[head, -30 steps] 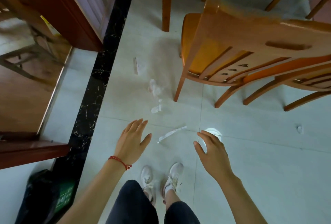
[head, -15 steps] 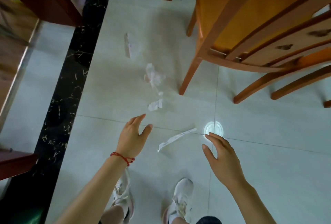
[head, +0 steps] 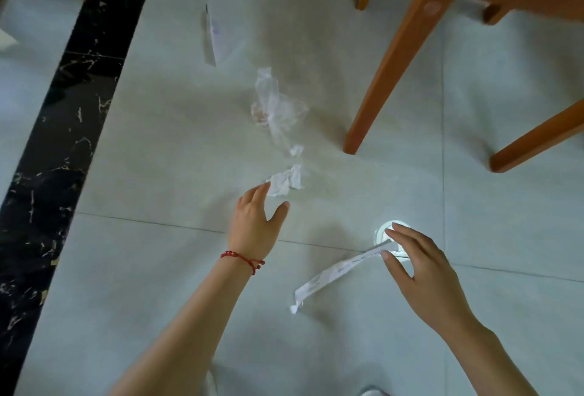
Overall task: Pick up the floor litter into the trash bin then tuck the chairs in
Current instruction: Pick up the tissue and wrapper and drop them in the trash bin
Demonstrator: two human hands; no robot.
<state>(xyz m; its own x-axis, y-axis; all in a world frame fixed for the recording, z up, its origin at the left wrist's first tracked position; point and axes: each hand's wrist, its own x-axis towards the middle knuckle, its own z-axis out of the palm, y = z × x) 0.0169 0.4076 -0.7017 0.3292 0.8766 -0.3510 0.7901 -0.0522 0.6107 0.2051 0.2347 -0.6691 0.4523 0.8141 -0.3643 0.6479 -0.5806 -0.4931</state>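
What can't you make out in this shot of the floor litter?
- Trash bin: not in the head view.
- Chair: top edge cuts off all but the legs.
- White disc: glare and the right hand hide what it is.
- Print on the paper strip: too small.

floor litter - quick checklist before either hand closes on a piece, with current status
1. Left hand lined up on the crumpled tissue: ok, fingertips at its edge, fingers straight.
2. Right hand lined up on the paper strip: ok, fingertips at the strip's upper end, over the round white lid.
3. Either hand gripping a piece yet: not ok, neither has closed.
4. Chair leg out of the way: ok, it stands beyond both hands.
5. Other litter left: not ok, a thin plastic wrapper and a flat paper slip lie farther off.
6. Trash bin within reach: cannot tell, not in view.
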